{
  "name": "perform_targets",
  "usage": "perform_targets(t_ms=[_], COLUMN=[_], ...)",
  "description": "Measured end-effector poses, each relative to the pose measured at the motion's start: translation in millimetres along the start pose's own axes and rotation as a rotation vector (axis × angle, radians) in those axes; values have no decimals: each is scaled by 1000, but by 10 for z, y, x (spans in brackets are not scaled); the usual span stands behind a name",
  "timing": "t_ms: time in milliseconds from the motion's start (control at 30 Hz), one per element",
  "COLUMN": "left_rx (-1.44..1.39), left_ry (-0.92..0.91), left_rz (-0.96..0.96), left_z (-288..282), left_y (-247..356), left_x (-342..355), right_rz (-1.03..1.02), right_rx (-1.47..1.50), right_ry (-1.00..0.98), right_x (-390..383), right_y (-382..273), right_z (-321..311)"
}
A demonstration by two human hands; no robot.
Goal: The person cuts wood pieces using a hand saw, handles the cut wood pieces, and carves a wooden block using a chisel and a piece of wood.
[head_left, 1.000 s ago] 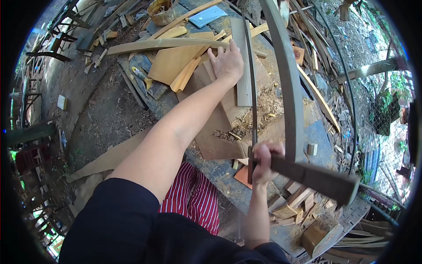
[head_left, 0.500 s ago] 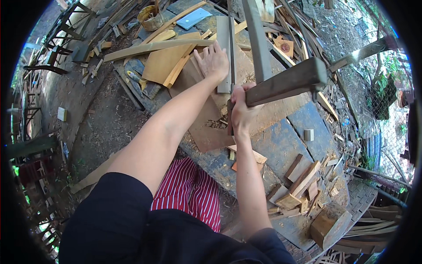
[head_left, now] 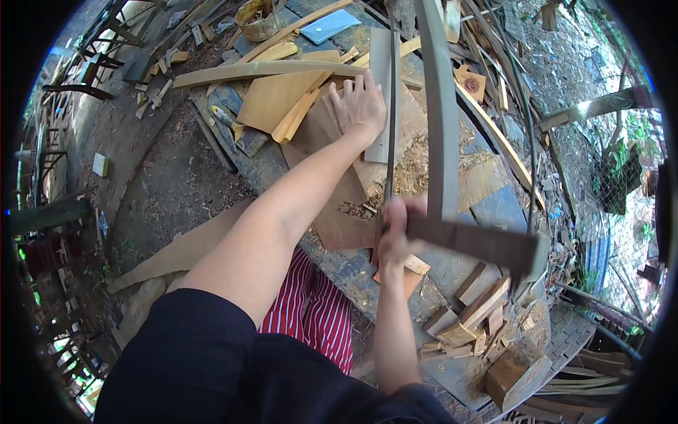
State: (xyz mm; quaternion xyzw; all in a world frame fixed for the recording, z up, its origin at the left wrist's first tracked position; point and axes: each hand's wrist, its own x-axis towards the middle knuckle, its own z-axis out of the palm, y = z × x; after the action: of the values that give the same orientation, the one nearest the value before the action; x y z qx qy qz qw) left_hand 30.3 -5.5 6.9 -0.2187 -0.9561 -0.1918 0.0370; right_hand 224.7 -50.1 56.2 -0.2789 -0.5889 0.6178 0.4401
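Note:
My left hand (head_left: 361,112) lies with its fingers spread on a narrow grey-brown board (head_left: 381,60), over brown sheet pieces on the worktable. My right hand (head_left: 393,237), slightly blurred, is wrapped round the near end of a wooden frame saw (head_left: 439,120). The saw's thin blade (head_left: 392,106) runs lengthwise along the board, just right of my left hand. Its thick crosspiece (head_left: 473,244) reaches out to the right of my right hand. Sawdust (head_left: 413,166) is scattered beside the blade. My right hand hides the blade's near end.
Left on the worktable (head_left: 346,265) are tan panels (head_left: 275,102), a long curved strip (head_left: 261,69) and a paintbrush (head_left: 244,134). A bucket (head_left: 258,21) and light-blue flat object (head_left: 330,26) stand farther back. Offcuts (head_left: 480,311) and a wood block (head_left: 515,371) lie near right.
The saw and my right hand have come nearer to my body, and its crosspiece is lower in view. My left hand stays pressed on the board; the whole view has shifted slightly.

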Motion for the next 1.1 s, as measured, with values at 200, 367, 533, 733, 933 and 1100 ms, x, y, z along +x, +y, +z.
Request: perform_targets(t_ms=[200, 367, 533, 733, 933, 1100], left_rx=[-31, -16, -40, -44, -23, -72], left_ry=[43, 107, 92, 89, 65, 162], left_rz=[41, 29, 29, 28, 9, -28], left_z=[137, 74, 56, 58, 39, 127], left_y=[-60, -68, -35, -44, -44, -4], left_x=[32, 38, -13, 31, 22, 127], right_rz=[35, 166, 163, 133, 104, 78], right_rx=[38, 100, 77, 58, 19, -127], right_ry=[-125, -48, -61, -62, -97, -139], right_x=[962, 33, 409, 772, -99, 321], right_y=[183, -252, -214, 83, -112, -100], right_z=[397, -61, 165, 414, -110, 103])
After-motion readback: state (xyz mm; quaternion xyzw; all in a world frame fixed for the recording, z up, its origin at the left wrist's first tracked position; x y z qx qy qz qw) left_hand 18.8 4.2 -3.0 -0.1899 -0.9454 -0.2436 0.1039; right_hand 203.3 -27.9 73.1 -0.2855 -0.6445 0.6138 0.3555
